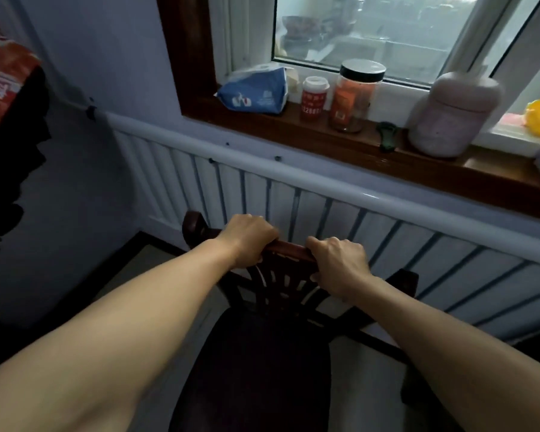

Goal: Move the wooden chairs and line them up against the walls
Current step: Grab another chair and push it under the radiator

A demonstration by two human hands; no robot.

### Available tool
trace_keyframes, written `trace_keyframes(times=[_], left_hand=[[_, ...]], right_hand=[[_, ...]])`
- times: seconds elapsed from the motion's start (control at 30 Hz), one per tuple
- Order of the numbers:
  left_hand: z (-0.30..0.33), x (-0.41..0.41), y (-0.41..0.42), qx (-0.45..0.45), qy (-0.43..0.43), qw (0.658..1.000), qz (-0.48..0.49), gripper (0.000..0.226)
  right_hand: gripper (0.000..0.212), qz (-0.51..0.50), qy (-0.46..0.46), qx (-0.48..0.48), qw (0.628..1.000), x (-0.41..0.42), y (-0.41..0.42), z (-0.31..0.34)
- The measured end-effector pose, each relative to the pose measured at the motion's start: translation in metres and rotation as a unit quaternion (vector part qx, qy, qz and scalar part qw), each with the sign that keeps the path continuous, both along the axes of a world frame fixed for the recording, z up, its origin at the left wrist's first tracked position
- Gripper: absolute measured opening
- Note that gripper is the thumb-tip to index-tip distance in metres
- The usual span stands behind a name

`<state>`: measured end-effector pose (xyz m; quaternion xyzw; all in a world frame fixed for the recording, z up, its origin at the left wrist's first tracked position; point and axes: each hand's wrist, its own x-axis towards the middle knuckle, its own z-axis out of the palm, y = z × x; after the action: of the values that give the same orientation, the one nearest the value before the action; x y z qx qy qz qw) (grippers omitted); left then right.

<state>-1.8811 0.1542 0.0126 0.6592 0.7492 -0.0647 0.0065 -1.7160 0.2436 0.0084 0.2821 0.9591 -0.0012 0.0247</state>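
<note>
A dark wooden chair (262,363) stands right below me, its carved back turned toward the wall under the window. My left hand (247,238) grips the top rail of the backrest on its left part. My right hand (340,260) grips the same rail on its right part. The chair's back is close to the white radiator (325,219); whether they touch I cannot tell. Both forearms reach over the seat. The chair's legs are hidden.
A wooden window sill (293,132) above the radiator carries a blue packet (253,92), a red bottle (314,98), a clear jar (356,95) and a pinkish pot (449,116). A dark hanging cloth (10,157) is at the left. Pale floor (128,275) shows left of the chair.
</note>
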Motion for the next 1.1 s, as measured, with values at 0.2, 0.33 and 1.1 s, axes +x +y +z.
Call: trace_keyframes(times=[0.2,0.33,1.1], left_hand=[[-0.023,-0.023,0.072,-0.005,-0.025,0.999,-0.026,0.019],[-0.036,-0.034,0.115,-0.020,-0.014,0.999,-0.048,0.028],[-0.078,-0.040,0.168,0.047,-0.009,0.998,-0.041,0.042]], right_hand=[[0.034,-0.090,-0.001,0.014,0.996,-0.015,0.055,-0.027],[0.043,-0.127,-0.003,0.005,0.992,-0.024,0.090,-0.044],[0.048,-0.208,0.000,0.013,0.978,-0.033,0.132,-0.071]])
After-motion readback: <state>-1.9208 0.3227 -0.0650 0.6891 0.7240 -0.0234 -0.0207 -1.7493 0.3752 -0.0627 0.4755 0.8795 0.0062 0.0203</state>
